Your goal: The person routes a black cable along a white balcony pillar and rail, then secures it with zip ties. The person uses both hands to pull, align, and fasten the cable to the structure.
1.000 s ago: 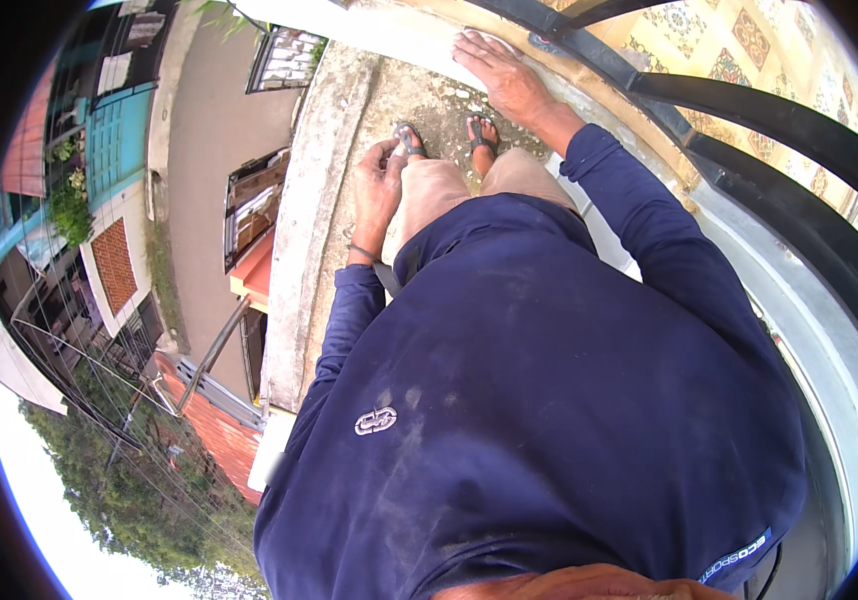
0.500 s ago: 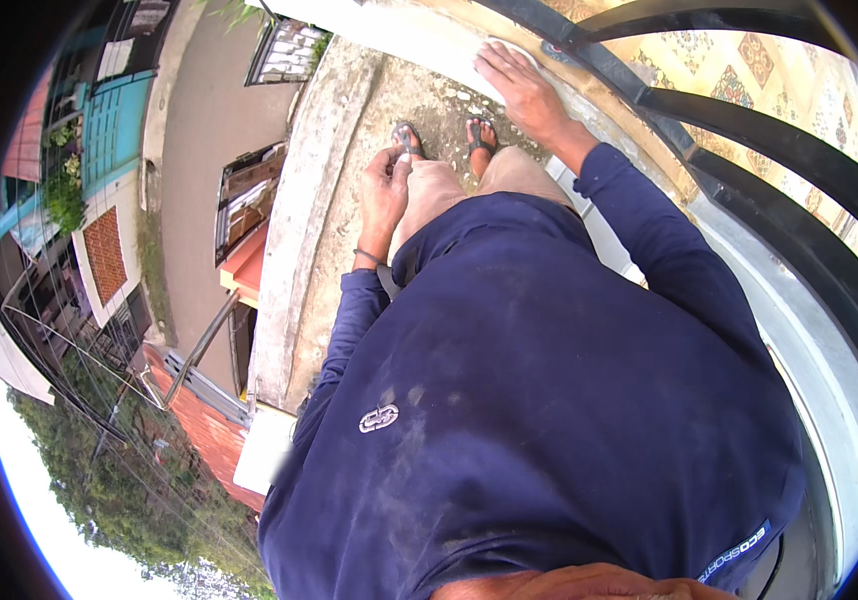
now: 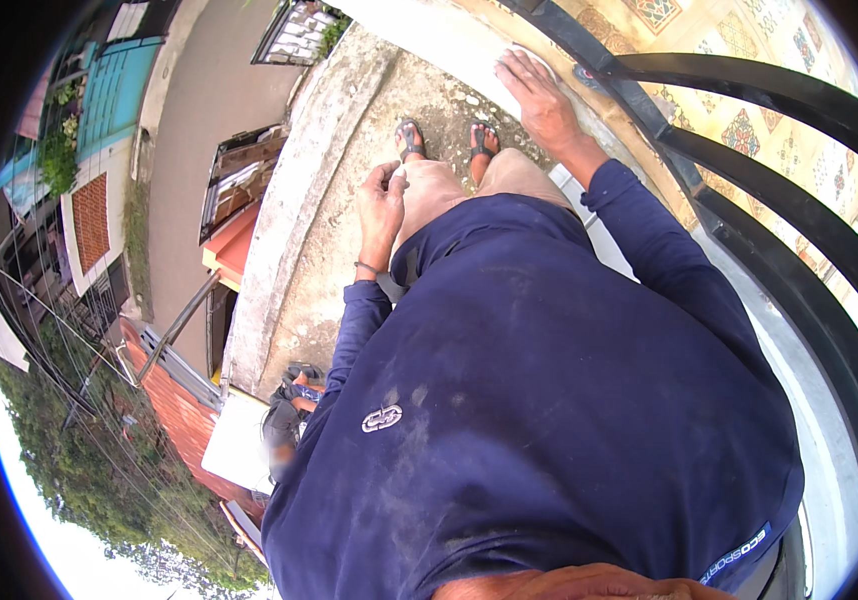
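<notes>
My right hand (image 3: 547,112) lies flat with its fingers stretched along the top of a white ledge (image 3: 449,35), beside the black metal railing. A pale, rounded edge shows by those fingertips; whether it is a separate thing under them I cannot tell. In front of my left thigh is my left hand (image 3: 382,210), its fingers curled in toward the thumb. Something small and whitish shows at its fingertips, too small to name. A dark band circles the left wrist.
Black railing bars (image 3: 749,95) curve along the right, with a patterned tile floor (image 3: 739,130) behind them. My sandalled feet stand on a rough concrete walkway (image 3: 439,90) with a low kerb (image 3: 289,240) on its left. Another person (image 3: 284,415) is at the lower left, beyond my left arm.
The view has shifted slightly. My right hand stays on the ledge and my left thumb and fingers look a little looser. A person has come into view at the lower left.
</notes>
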Demonstrator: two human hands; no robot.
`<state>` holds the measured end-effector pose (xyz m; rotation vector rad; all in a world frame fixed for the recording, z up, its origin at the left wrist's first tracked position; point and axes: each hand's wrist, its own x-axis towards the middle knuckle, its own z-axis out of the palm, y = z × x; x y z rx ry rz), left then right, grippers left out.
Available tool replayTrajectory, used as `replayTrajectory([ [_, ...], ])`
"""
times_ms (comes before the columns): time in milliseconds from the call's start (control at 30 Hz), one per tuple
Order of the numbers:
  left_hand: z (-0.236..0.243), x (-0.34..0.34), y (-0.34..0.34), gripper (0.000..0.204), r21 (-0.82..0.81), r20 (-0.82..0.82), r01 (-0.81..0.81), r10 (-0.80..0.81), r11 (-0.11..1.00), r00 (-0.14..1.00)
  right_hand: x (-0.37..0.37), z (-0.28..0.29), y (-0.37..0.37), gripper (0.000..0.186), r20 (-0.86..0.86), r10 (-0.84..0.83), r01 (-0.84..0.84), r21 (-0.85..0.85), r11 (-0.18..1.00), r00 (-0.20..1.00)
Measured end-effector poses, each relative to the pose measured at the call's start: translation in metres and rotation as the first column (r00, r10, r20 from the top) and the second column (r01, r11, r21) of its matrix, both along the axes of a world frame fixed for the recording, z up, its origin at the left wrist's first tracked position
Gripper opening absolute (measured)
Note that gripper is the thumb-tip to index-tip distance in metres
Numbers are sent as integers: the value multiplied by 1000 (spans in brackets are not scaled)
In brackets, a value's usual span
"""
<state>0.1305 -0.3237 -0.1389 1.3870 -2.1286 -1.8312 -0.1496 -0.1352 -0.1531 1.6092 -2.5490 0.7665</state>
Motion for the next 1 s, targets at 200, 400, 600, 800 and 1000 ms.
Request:
replayTrajectory([
  [200, -1, -27, -22, 36, -3, -107, 38, -38, 999, 994, 0, 9, -39, 63, 86, -44, 48, -42, 998, 995],
  [400, -3, -12, -22, 33, 29, -55, -64, 65, 998, 996, 16, 21, 23, 57, 66, -44, 43, 6, 999, 997],
  [600, -2, -19, -30, 33, 37, -16, 15, -14, 999, 1000, -6, -5, -86, 59, 65, -69, 74, -86, 993, 995],
  [800, 2, -19, -54, 34, 16, -72, -14, 15, 1000, 997, 6, 8, -53, 60, 103, -89, 96, -57, 994, 991],
  [1000, 4, 2, -58, 33, 26, 3, -51, 51, 998, 999, 1, -4, -73, 59, 63, -94, 100, -94, 991, 994],
])
